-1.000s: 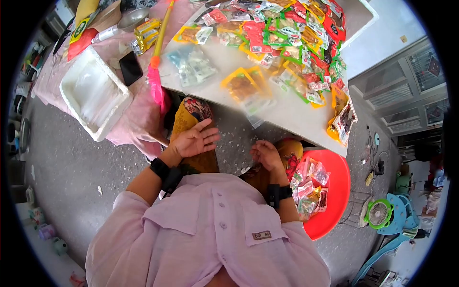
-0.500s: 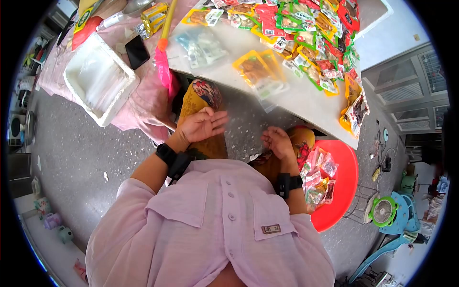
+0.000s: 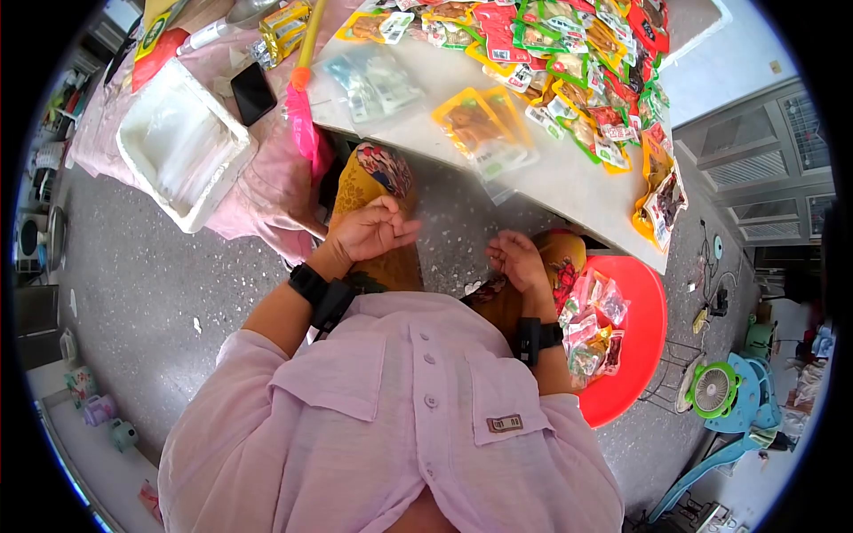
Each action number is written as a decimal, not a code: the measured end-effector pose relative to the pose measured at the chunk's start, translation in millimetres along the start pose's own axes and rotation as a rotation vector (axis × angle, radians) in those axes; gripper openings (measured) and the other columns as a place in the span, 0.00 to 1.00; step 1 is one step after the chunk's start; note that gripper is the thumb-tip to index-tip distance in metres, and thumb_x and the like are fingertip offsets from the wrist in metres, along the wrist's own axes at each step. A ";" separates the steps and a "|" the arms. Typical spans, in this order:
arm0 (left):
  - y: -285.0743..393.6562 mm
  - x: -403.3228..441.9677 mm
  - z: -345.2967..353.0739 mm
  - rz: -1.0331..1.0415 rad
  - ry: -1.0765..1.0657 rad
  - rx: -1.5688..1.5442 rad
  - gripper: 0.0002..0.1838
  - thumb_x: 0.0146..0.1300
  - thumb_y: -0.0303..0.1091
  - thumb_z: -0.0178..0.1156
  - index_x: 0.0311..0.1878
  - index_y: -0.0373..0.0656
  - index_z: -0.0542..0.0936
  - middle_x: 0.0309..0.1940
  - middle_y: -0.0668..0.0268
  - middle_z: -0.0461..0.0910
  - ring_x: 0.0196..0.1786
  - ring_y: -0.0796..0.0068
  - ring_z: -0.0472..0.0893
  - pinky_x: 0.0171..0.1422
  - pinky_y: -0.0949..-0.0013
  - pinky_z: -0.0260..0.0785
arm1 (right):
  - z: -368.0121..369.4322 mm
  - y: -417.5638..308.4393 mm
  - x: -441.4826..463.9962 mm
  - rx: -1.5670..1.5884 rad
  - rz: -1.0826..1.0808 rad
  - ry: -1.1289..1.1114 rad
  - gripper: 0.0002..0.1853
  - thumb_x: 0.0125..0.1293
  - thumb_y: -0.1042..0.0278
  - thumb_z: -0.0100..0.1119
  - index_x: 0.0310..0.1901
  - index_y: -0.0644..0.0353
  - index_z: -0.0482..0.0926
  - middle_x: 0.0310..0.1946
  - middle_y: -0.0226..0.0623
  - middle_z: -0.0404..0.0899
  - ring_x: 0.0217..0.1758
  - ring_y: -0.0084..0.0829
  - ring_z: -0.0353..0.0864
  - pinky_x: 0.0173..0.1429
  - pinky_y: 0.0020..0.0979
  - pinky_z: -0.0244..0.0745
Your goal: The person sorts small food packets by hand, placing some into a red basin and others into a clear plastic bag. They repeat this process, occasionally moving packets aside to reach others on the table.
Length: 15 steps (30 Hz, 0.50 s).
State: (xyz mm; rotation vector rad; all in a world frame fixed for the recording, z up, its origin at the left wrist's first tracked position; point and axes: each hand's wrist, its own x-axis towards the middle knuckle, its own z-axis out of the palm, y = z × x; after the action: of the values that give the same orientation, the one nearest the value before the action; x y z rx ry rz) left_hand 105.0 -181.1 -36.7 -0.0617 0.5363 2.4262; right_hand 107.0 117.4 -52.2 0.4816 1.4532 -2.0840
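Note:
My left hand [image 3: 373,229] is held palm up above my left knee, its fingers slightly bent and apart, with nothing in it. Across from it, my right hand [image 3: 515,259] hovers by my right thigh, fingers loosely curled and no object visible in it. Neither hand touches the white table [image 3: 586,204] in front of me. Nearest on that table lie a clear bag with yellow-edged food packets [image 3: 480,124] and a stack of clear plastic bags [image 3: 371,82]. Farther back spreads a heap of colourful sealed snack packets [image 3: 569,67].
A red basin [image 3: 644,355] holding several packets stands on the floor at my right. To the left, a white foam box [image 3: 182,147] and a black phone [image 3: 253,93] rest on a pink cloth [image 3: 98,147]. A green fan [image 3: 713,393] stands at far right.
The fingers of my left hand have curled in a little. My right hand has barely shifted, and the packets and bags lie as before.

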 end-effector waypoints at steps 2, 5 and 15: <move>0.3 -0.5 1.5 -0.001 0.000 -0.005 0.04 0.56 0.27 0.48 0.31 0.48 0.72 0.25 0.66 0.75 0.45 0.64 0.73 0.56 0.55 0.57 | -0.6 0.4 0.3 -0.002 0.000 -0.003 0.09 0.59 0.68 0.49 0.41 0.57 0.68 0.34 0.33 0.73 0.36 0.28 0.74 0.36 0.26 0.69; 1.4 -1.5 3.0 -0.008 -0.001 -0.016 0.03 0.55 0.27 0.49 0.30 0.47 0.72 0.24 0.66 0.73 0.39 0.68 0.73 0.55 0.56 0.58 | 0.5 -0.2 0.3 -0.009 0.007 0.008 0.09 0.59 0.68 0.48 0.41 0.57 0.68 0.35 0.33 0.73 0.36 0.28 0.74 0.37 0.26 0.69; 3.3 -1.9 10.7 -0.030 -0.023 -0.005 0.04 0.55 0.26 0.47 0.29 0.46 0.72 0.21 0.69 0.69 0.29 0.75 0.71 0.55 0.57 0.60 | 0.8 0.8 1.2 -0.031 0.015 0.050 0.08 0.57 0.69 0.50 0.40 0.57 0.69 0.33 0.32 0.73 0.36 0.28 0.74 0.36 0.26 0.68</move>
State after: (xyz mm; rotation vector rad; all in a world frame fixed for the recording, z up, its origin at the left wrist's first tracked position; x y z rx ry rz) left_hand 105.4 -180.4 -25.4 -0.0434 0.5147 2.3960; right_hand 106.6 116.1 -53.2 0.5342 1.5033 -2.0478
